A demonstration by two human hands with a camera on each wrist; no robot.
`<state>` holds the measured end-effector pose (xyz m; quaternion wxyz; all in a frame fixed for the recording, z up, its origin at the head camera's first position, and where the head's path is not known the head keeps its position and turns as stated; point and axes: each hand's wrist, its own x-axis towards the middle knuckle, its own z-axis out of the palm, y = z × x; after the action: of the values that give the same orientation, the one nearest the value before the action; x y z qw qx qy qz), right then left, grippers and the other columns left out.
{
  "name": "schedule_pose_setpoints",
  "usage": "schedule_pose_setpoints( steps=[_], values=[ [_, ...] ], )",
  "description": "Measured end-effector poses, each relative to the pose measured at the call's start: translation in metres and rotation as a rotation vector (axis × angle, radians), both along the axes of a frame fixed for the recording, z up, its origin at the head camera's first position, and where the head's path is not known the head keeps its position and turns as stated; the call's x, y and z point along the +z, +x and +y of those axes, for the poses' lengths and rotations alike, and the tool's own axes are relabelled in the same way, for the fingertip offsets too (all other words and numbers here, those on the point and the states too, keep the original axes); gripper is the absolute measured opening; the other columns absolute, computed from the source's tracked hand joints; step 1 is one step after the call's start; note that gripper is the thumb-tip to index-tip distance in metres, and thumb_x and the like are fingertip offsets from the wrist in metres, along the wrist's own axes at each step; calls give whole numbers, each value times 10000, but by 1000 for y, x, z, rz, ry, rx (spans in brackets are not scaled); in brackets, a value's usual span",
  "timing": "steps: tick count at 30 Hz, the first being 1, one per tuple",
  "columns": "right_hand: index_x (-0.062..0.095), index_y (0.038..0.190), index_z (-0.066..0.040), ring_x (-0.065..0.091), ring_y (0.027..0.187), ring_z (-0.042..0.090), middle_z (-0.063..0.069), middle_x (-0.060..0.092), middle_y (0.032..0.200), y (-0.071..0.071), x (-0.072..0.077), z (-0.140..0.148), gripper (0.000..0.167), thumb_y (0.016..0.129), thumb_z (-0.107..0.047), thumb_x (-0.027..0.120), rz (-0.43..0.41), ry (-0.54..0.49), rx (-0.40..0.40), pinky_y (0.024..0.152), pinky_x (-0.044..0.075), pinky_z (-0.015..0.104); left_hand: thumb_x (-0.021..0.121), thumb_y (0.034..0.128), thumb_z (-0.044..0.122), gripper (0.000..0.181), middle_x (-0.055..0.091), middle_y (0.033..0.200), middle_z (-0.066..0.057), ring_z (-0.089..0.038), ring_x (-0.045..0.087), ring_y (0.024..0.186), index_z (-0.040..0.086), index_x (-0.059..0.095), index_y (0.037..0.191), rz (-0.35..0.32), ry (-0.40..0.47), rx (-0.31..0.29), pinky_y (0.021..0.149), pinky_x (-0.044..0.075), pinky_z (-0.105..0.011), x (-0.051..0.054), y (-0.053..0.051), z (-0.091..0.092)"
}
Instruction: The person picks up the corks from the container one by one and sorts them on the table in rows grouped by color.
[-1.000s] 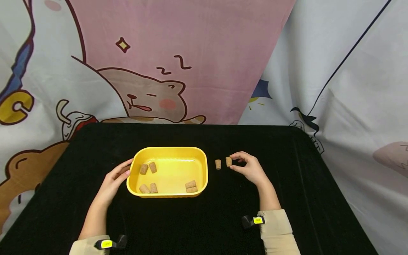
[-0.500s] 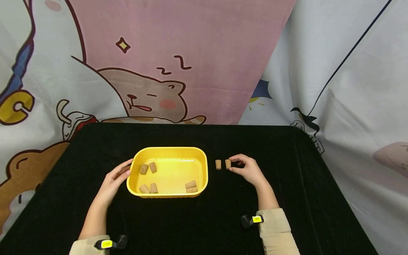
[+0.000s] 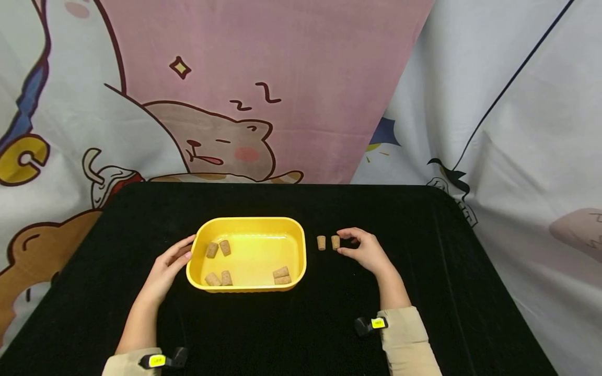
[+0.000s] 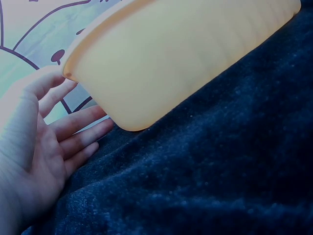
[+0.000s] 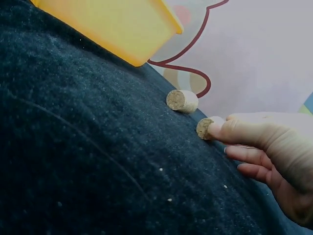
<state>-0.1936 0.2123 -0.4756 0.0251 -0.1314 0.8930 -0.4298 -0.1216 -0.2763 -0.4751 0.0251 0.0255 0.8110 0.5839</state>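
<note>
Head view gives me both bare hands above a black cloth (image 3: 282, 334). I see the right hand (image 3: 369, 251) with thumb and forefinger pinched on a cork (image 3: 335, 242); I cannot tell whether that cork touches the cloth. Just past those fingertips, toward the left hand, a loose cork (image 3: 321, 243) lies on its side, apart from the pinched one.

Farther out from the right hand is the yellow tray (image 3: 254, 257), its far end at the left hand (image 3: 165, 270). I read the left hand's fingers as apart and relaxed, touching the tray's end, thumb at the rim. Inside, just across the wall from that hand, I count two corks (image 3: 212, 250), with another pair (image 3: 226, 278) nearer the person; a third pair (image 3: 281, 275) lies side by side toward the right hand. Ahead of both hands hangs a cartoon-print curtain (image 3: 329, 78).
</note>
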Motion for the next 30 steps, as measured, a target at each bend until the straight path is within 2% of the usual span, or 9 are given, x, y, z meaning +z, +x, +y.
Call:
schedule_pose_setpoints(
  steps=[5,11,13,17,19,26,30],
  values=[
    [650,1155,-75,560,1052,245,47,644,1119,3,9,-3,388,796,-153,775,60,-20,14,918,423,469,438,1026,331,507,429,1418,-225,1,498,1101,84,373,1464,-8,-2,-3,974,373,-550,3,2,1],
    [652,1156,-60,573,1038,217,39,644,1112,7,26,-12,374,814,-154,769,145,-42,25,902,436,462,439,1028,321,493,450,1404,-217,5,513,1095,88,386,1460,0,-13,-6,905,422,-310,5,1,1],
    [659,1145,-70,577,1024,206,33,647,1100,10,33,-17,358,811,-138,771,176,-61,22,892,442,456,443,1027,318,498,447,1402,-226,6,513,1093,83,382,1461,-1,-11,-7,910,420,-321,4,2,0],
    [677,1112,-99,587,984,196,23,656,1057,16,48,-29,330,800,-117,782,226,-112,26,870,448,454,443,1024,339,509,433,1412,-218,4,503,1093,99,373,1468,-16,-6,-6,950,395,-459,3,1,-1],
    [678,1110,-104,588,972,188,16,656,1046,18,55,-37,332,796,-123,785,228,-128,41,867,447,468,441,1023,347,513,428,1415,-218,-5,501,1097,106,370,1470,-19,-6,-7,952,388,-482,2,0,-1],
    [680,1098,-124,575,963,158,-1,647,1039,26,70,-73,345,779,-181,799,213,-144,157,848,464,522,438,1023,355,510,433,1410,-214,-20,505,1101,115,375,1468,-14,-15,-7,916,412,-390,1,-1,-2],
    [684,1095,-129,567,961,139,-17,643,1035,30,74,-95,350,772,-193,805,217,-130,203,845,478,473,434,1025,348,506,423,1418,-218,-4,501,1102,113,373,1469,-10,-20,-12,925,414,-401,1,0,-2]
  ],
)
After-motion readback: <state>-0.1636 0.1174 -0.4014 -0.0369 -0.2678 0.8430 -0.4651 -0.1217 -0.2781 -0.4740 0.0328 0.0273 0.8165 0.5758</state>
